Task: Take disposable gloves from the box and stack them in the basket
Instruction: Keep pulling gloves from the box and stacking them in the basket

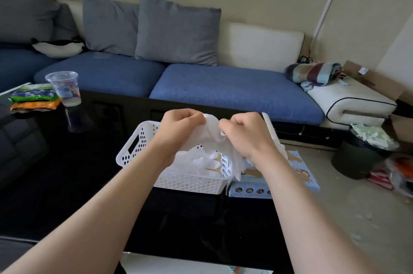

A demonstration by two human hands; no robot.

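While both hands are raised above the basket (143, 151), left hand (178, 123) and right hand (242, 127) each pinch one translucent glove (209, 133); more gloves (201, 161) lie inside the basket; glove box (297, 171) touches the basket's right side.

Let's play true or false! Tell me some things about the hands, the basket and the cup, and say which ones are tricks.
1. The left hand and right hand both pinch one glove above the basket. True.
2. The basket is empty. False: other gloves already lie in it.
3. The box sits just right of the basket. True.
4. The cup has tipped over. False: it stands upright on the table.
5. The sofa seats are red. False: they are blue.
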